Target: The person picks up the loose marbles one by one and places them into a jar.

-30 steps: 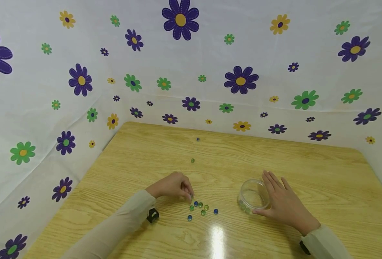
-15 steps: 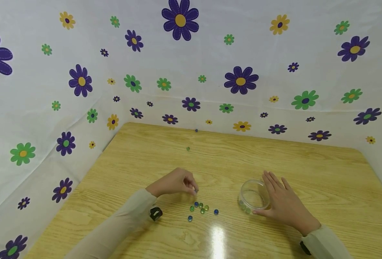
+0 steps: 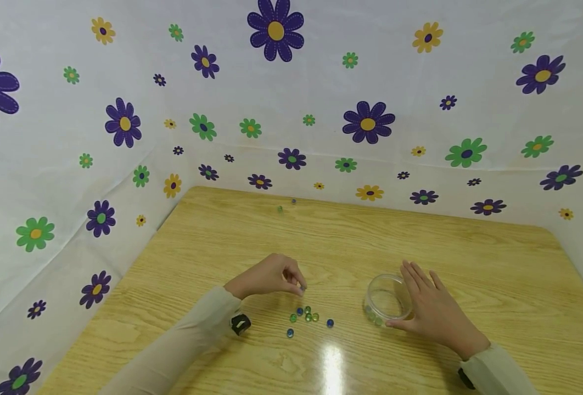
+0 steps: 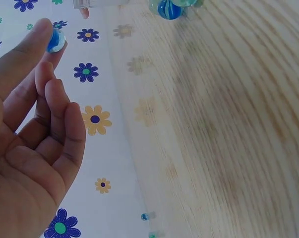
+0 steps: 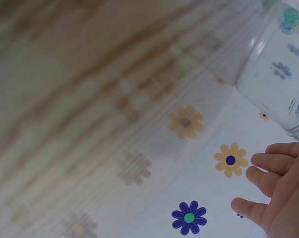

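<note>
My left hand point(image 3: 272, 276) pinches a blue marble point(image 4: 55, 40) between thumb and index finger, a little above the table. In the left wrist view the other fingers are loosely curled. Just in front of that hand lies a loose group of green and blue glass marbles point(image 3: 308, 317). A clear round jar point(image 3: 369, 293) stands to their right, its mouth upward, with several greenish marbles point(image 3: 374, 317) at the bottom. My right hand point(image 3: 435, 312) is beside the jar, its fingers straight along the far right side and its thumb at the near side.
A blue marble point(image 3: 293, 201) and a green marble point(image 3: 279, 209) are near the back edge of the wooden table point(image 3: 197, 241). A white flowered cloth point(image 3: 311, 82) stands behind the table and along its sides.
My left hand has risen slightly and shifted right with the marble. The far green marble has rolled toward the back edge; the far blue one went back, then left. My right hand stays put.
</note>
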Available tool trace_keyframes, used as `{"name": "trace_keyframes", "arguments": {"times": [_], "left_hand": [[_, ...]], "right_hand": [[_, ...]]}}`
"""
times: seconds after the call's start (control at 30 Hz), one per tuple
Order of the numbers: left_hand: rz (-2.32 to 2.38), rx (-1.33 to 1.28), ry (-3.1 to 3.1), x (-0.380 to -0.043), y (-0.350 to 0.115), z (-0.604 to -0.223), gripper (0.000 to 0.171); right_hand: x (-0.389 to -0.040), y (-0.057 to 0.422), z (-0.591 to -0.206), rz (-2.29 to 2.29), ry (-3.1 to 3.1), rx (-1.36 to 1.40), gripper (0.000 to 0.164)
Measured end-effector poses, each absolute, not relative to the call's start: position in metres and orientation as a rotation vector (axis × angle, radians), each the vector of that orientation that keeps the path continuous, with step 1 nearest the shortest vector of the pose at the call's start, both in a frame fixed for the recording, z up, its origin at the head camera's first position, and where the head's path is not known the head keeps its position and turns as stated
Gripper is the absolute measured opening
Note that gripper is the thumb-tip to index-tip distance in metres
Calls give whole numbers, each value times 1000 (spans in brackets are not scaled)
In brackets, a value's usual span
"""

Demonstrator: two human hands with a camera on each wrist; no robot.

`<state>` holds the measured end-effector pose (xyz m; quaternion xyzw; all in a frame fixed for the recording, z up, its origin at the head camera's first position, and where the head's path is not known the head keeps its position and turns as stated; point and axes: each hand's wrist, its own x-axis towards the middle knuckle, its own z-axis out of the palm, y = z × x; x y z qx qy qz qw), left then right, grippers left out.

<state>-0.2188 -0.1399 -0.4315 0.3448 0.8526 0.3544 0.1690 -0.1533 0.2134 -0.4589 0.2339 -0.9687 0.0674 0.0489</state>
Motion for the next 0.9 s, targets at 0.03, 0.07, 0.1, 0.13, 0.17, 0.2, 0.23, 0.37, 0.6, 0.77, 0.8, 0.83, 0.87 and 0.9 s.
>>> {"name": "trace_keyframes", "arguments": {"times": [0.03,0.07,0.1,0.13,0.17,0.2,0.23,0.37,0.6,0.77,0.8,0.83,0.87,0.9], "left_hand": [[1006,979,2425,-219,-139,-431,10],[1004,979,2427,-219,-138,-430,10],[1004,980,2428,-219,-137,-430,11],[1003,982,2429,-219,-136,-430,11],[1002,989,2430,-219,-135,-429,11],[1000,996,2431,-220,-133,-429,11],[998,994,2431,-219,-132,-428,11],[993,1029,2426,-219,-125,-425,11],[1019,1089,2398,-218,-110,-420,16],[1036,1149,2403,-219,-99,-414,16],[1040,1168,2405,-219,-96,-413,16],[1048,1179,2404,-219,-94,-411,16],[1055,1190,2402,-219,-91,-410,16],[1064,1198,2399,-219,-88,-409,16]], "right_hand": [[-153,213,-459,208,-2953,711,112],[-153,214,-459,209,-2953,710,112],[-153,214,-458,211,-2954,709,112],[-153,214,-458,212,-2955,708,112],[-153,214,-458,213,-2954,707,112],[-153,214,-458,213,-2954,706,112],[-153,214,-458,215,-2955,704,113],[-153,214,-459,219,-2959,700,113],[-153,214,-460,215,-2956,704,113],[-153,214,-459,212,-2960,701,113],[-153,214,-458,215,-2959,702,113],[-153,214,-458,217,-2958,702,113],[-153,215,-459,218,-2956,703,113],[-154,215,-459,219,-2954,704,113]]}}
